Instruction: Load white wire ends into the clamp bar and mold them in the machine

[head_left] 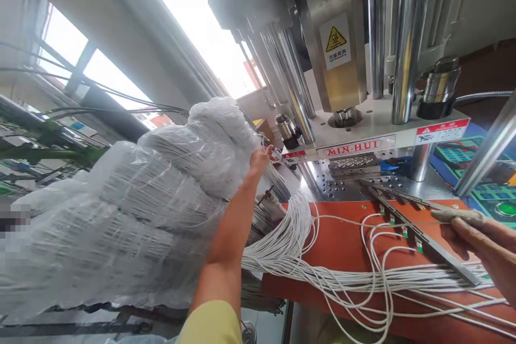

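To the left of the MIN-HUI press (379, 130), clear plastic bags (173, 172) packed with bundled pale cables. Reaching with left hand (261, 158) to the press's left edge; can't tell whether gripping. Pinching a thin cable (342, 219) in right hand (470, 231), before the press, above a red-orange board (338, 247) bearing white cables (346, 278). Beyond the press, bright windows (115, 78).
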`<state>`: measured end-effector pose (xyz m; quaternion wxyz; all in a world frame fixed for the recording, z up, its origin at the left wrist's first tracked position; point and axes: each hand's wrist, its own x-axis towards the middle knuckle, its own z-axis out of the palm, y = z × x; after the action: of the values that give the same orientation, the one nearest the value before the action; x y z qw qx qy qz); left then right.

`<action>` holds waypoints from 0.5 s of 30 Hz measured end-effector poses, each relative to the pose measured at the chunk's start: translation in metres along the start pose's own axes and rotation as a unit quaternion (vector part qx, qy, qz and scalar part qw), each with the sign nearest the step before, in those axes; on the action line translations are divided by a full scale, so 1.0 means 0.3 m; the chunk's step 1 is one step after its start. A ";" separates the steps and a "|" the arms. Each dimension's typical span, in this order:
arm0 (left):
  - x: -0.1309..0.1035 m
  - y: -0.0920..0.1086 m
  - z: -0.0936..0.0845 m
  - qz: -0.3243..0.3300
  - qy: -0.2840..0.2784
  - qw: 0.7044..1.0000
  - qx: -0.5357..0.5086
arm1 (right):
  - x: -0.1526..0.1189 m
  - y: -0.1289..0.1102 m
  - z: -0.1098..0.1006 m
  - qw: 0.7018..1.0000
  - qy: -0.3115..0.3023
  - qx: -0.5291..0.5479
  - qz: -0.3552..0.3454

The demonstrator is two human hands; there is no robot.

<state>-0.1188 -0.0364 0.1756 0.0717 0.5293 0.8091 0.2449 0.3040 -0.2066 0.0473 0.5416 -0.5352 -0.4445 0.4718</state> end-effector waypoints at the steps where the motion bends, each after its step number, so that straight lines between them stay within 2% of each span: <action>1: 0.004 -0.014 0.011 -0.020 -0.017 1.000 0.011 | -0.009 0.000 0.000 1.000 -0.005 -0.006 0.000; 4: -0.040 -0.037 0.024 -0.057 -0.040 0.997 0.042 | -0.031 -0.006 0.002 0.999 -0.037 -0.036 -0.002; 6: -0.106 -0.032 0.005 -0.049 -0.027 0.997 0.056 | -0.041 -0.009 0.010 0.997 -0.065 -0.047 0.018; 8: -0.207 -0.015 -0.017 -0.009 0.017 0.999 0.049 | -0.048 -0.006 0.028 0.994 -0.088 -0.042 0.043; 9: -0.275 -0.004 -0.021 0.025 0.056 0.998 0.032 | -0.050 -0.002 0.041 0.994 -0.094 -0.038 0.048; 10: -0.356 0.008 -0.018 0.095 0.135 0.986 -0.034 | -0.052 0.005 0.056 0.994 -0.095 -0.036 0.045; 11: -0.450 0.024 -0.005 0.157 0.165 0.968 -0.103 | -0.056 0.012 0.072 0.994 -0.092 -0.039 0.036; 12: -0.551 0.044 0.018 0.207 0.128 0.957 -0.157 | -0.063 0.019 0.089 0.995 -0.088 -0.050 0.024; 13: -0.653 0.068 0.051 0.251 0.040 0.949 -0.186 | -0.072 0.026 0.106 0.995 -0.079 -0.066 0.010; 15: -0.821 0.128 0.140 0.268 -0.146 0.919 -0.249 | -0.093 0.037 0.136 0.991 -0.070 -0.111 -0.022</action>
<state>0.0342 -0.2303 0.1218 0.2506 0.7210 0.5306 0.3685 0.2588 -0.2278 0.0382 0.4565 -0.5479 -0.5429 0.4435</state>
